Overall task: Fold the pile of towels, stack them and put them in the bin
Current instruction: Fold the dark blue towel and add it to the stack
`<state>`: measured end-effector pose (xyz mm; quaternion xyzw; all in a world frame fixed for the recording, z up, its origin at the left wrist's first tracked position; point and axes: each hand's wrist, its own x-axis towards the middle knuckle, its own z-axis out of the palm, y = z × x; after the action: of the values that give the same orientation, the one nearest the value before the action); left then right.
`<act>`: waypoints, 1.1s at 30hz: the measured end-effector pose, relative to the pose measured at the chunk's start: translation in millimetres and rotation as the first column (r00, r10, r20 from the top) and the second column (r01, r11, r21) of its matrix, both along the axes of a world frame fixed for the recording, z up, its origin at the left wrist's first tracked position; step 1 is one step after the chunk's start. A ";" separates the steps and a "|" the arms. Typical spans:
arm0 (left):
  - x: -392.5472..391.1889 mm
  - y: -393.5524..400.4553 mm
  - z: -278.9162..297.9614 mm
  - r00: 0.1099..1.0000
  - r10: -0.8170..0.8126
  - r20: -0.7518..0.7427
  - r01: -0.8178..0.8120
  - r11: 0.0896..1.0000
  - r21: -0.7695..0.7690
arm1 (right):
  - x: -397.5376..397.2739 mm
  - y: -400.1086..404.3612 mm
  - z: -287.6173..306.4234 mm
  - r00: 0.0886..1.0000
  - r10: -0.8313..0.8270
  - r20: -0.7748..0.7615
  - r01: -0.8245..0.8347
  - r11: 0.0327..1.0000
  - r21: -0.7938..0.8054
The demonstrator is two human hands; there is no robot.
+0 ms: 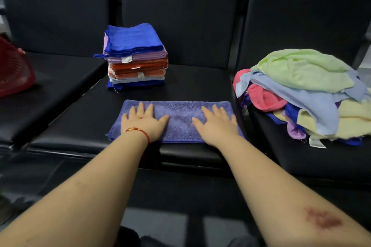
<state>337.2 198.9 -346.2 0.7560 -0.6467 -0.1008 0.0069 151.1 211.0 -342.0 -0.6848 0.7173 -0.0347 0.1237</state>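
Observation:
A purple-blue towel lies folded into a long strip on the middle black seat. My left hand presses flat on its left part, fingers spread. My right hand presses flat on its right part. Behind the strip, a stack of folded towels stands with a bright blue one on top. On the right seat sits a loose pile of unfolded towels, green, light blue, pink and yellow. A red bin shows partly at the left edge.
The black seat row has upright backrests behind it. A gap divides each seat from its neighbour. The dark floor lies below the front edge.

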 end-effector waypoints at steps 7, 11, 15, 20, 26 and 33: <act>7.2 17.3 3.1 0.996 0.086 -0.020 -0.085 0.995 0.047 | -26.7 6.8 0.6 0.997 -0.074 0.012 0.073 0.994 0.081; 2.8 34.9 2.0 0.997 0.073 -0.032 -0.071 0.997 0.041 | -36.5 22.1 2.5 0.998 -0.063 0.004 0.062 0.994 0.087; 5.7 44.0 9.9 0.990 0.040 -0.138 -0.048 0.997 -0.059 | -57.4 37.7 6.3 0.981 -0.088 0.172 0.102 0.992 -0.074; 32.1 50.5 28.6 0.823 0.215 -0.526 -0.305 0.948 -0.089 | -79.6 56.7 20.8 0.903 -0.221 0.369 0.276 0.955 -0.104; 57.0 59.0 36.7 0.531 0.372 -0.761 -0.408 0.900 0.154 | -87.2 60.0 24.3 0.542 -0.455 0.706 0.417 0.876 0.244; 73.9 74.1 38.2 0.416 0.405 -0.814 -0.282 0.909 0.308 | -87.2 59.2 32.5 0.385 -0.578 0.720 0.332 0.814 0.477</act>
<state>411.1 273.0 -307.9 0.7168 -0.3785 -0.5010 0.3033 63.9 270.2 -309.4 -0.3321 0.7241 -0.3001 0.5248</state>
